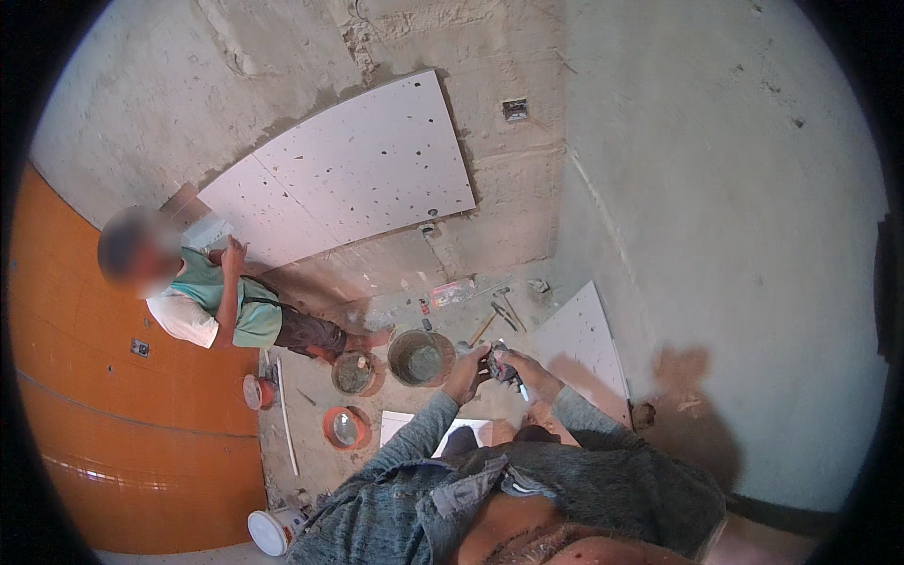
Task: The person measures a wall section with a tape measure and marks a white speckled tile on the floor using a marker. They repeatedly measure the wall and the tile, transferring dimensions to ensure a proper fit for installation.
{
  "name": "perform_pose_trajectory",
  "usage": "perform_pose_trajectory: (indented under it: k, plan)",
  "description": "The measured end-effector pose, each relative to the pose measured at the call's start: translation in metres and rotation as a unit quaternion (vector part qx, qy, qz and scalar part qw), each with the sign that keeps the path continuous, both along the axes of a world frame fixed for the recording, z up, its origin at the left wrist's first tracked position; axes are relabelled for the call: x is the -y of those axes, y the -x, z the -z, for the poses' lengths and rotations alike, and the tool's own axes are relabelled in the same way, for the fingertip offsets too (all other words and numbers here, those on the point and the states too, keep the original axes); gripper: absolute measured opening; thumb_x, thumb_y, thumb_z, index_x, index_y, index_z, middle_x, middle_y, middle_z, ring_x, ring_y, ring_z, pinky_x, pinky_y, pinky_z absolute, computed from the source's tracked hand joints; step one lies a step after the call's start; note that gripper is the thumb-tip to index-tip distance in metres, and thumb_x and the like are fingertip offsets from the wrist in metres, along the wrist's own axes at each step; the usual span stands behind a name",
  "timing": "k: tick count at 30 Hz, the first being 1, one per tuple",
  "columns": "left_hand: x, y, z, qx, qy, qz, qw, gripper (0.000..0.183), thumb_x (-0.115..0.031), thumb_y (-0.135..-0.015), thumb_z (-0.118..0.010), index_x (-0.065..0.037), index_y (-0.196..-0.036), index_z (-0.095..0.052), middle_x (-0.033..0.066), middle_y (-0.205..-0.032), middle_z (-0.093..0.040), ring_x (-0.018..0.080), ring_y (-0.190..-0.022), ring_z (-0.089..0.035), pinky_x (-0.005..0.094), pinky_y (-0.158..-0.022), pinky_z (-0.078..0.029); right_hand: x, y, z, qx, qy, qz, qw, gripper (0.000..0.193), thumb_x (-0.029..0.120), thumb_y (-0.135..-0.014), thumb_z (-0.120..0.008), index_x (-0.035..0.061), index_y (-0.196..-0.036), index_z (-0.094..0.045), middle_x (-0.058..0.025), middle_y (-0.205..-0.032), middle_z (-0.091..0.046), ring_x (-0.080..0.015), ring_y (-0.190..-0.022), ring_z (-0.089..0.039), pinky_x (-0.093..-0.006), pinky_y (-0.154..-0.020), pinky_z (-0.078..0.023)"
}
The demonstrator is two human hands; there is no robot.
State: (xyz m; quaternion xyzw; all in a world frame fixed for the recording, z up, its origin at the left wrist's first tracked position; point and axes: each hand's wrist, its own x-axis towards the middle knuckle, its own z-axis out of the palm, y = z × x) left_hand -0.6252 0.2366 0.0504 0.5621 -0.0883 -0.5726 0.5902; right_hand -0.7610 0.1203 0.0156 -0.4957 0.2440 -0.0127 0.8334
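In front of my body, low in the middle, both hands meet around a small dark tool (502, 367) whose kind I cannot make out. A thin, pale bluish-white piece (524, 391) sticks out beneath it. Fingers of my left hand (466, 374) are closed around its left side. My right hand (532, 373) closes on the other side, and the fingers hide much of the tool. Below my hands, a white tile (398, 429) lies on the floor, partly covered by my left sleeve.
Left, a person (212, 297) stands by the wall with speckled tiles (353, 165). Buckets (421, 359), (354, 373) and an orange pail (347, 428) stand on the floor. Beyond my hands lie hammers (508, 309). A speckled tile (589, 344) leans at right; a white bucket (270, 533) lies lower left.
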Motion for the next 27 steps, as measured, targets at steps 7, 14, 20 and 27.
perform_pose_trajectory:
  k: [7,14,20,27]
  plan:
    - [0.052,-0.036,0.014,-0.125,0.005,0.044,0.991,0.036,-0.036,-0.103,-0.047,-0.006,-0.117,-0.059,0.0087,-0.111,-0.064,0.0241,-0.100,-0.062,0.0453,-0.091,-0.050,0.045,-0.017,-0.006,0.031,0.000,-0.006,1.000,0.039,0.041,-0.096,-0.058,0.0068,-0.114,-0.065,-0.0004,-0.094,-0.063,-0.0101,-0.084,-0.056,-0.0271,-0.078,-0.045]
    - [0.122,-0.091,0.028,0.031,-0.022,0.023,0.999,0.039,-0.042,-0.103,-0.046,-0.007,-0.113,-0.060,0.0088,-0.107,-0.066,0.0232,-0.102,-0.062,0.0506,-0.087,-0.051,0.085,-0.045,-0.017,-0.008,-0.027,-0.025,0.999,0.041,0.042,-0.094,-0.062,0.0071,-0.115,-0.064,0.0005,-0.089,-0.063,-0.0114,-0.076,-0.058,-0.0274,-0.065,-0.046]
    - [0.201,-0.199,-0.003,0.086,0.026,-0.093,0.992,0.039,-0.047,-0.103,-0.045,-0.011,-0.104,-0.060,0.0030,-0.086,-0.063,0.0138,-0.081,-0.058,0.0363,-0.066,-0.047,0.120,-0.097,-0.004,-0.040,-0.147,0.093,0.984,0.040,0.042,-0.097,-0.057,0.0085,-0.119,-0.062,-0.0016,-0.093,-0.064,-0.0144,-0.080,-0.063,-0.0318,-0.074,-0.054]
    - [0.268,-0.251,-0.039,0.309,-0.024,0.301,0.902,0.031,-0.032,-0.099,-0.057,-0.003,-0.101,-0.067,0.0028,-0.070,-0.061,0.0131,-0.065,-0.058,0.0314,-0.061,-0.047,0.190,-0.175,-0.016,0.067,-0.147,0.218,0.962,0.043,0.033,-0.099,-0.054,0.0046,-0.131,-0.054,-0.0096,-0.113,-0.065,-0.0229,-0.102,-0.066,-0.0429,-0.083,-0.057]
